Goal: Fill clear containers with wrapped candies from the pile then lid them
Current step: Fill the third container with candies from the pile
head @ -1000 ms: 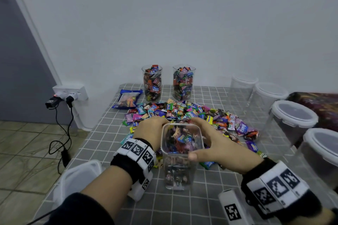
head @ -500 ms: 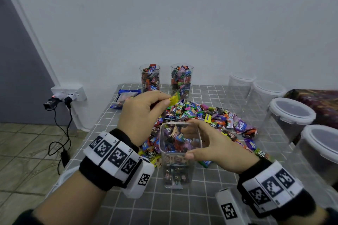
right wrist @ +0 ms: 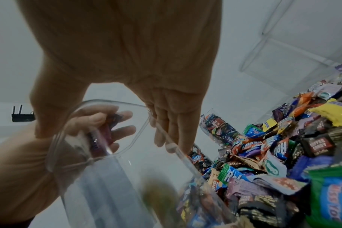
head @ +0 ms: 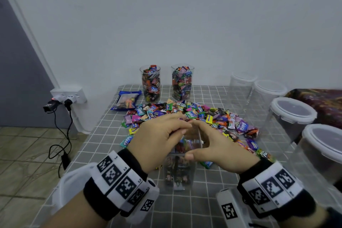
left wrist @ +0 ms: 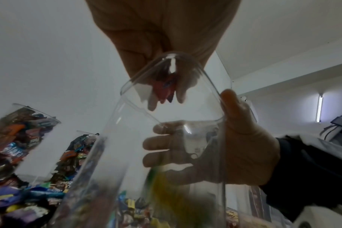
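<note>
I see the clear square container (head: 178, 170), low centre of the head view and partly filled with mixed wrappers, gripped at its rim by my right hand (head: 220, 146) while my left hand (head: 157, 140) pinches red-wrapped candies (left wrist: 163, 89) over its mouth.

Left hand (head: 157, 140) over mouth of clear container (head: 180, 170), fingers bunched, contents hidden. Right hand (head: 218, 146) grips container rim, thumb near side. Candy pile (head: 194, 114) just beyond. Two filled jars (head: 166, 83) far. Lidded tubs (head: 292, 111) right.
</note>
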Action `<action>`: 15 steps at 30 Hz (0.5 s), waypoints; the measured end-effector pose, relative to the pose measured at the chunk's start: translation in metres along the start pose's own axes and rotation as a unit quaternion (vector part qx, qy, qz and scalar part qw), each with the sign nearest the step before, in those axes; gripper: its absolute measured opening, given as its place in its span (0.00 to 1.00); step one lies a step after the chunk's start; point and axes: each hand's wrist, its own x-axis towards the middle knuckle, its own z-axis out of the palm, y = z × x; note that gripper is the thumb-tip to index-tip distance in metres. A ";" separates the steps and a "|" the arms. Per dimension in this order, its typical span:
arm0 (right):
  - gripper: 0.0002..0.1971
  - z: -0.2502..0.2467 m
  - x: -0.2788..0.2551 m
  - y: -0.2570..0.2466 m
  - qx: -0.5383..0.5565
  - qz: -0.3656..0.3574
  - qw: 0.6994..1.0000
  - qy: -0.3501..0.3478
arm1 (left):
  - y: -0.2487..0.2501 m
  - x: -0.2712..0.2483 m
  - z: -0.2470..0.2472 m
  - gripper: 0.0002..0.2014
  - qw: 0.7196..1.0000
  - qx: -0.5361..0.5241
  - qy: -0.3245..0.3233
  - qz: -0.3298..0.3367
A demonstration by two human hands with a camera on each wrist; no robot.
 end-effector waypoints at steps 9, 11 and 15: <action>0.46 0.001 0.000 0.000 0.005 0.004 1.000 -0.006 | 0.007 0.000 -0.003 0.23 0.999 -0.015 -0.031 -0.018; 0.48 0.001 0.000 0.000 0.006 0.009 1.000 -0.006 | 0.008 -0.001 -0.003 0.26 0.998 -0.048 -0.021 -0.035; 0.48 0.002 -0.001 0.001 0.017 0.014 1.000 -0.009 | 0.009 -0.004 -0.003 0.25 0.996 -0.080 -0.002 -0.051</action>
